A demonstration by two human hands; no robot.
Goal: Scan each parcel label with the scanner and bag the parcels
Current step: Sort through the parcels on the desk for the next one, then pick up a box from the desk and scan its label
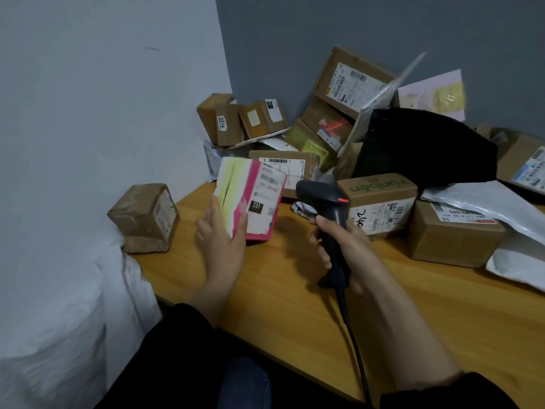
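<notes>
Pink and yellow wrapping is covering the parcel (250,199) that the left hand (224,240) is holding up above the left part of the wooden bench (280,320), close to its left edge. The thumb is pressing on the front of the parcel and the fingers are lying behind it, so the hand is pinching it between them. The parcel is standing nearly upright, and its white label (265,196), with a black patch reading 231, is facing the camera.

The right hand (339,243) is wrapping its fingers round the handle of the black scanner (327,208), gripping it over the middle of the bench. The scanner's head is sitting just beside the parcel's right edge, apart from it, and a small red light is glowing on the head. Its black cable (354,343) is trailing down across the bench toward the near edge.

At the left edge a brown taped parcel (146,218) is resting against the pale wall. Below that edge a white bag (73,305) is bulging. Cardboard boxes (339,93) are piling up in the far corner, one of them labelled 2214 (221,123). A box printed runben (380,202) is sitting right of the scanner, with a black bag (424,146) lying behind it.
</notes>
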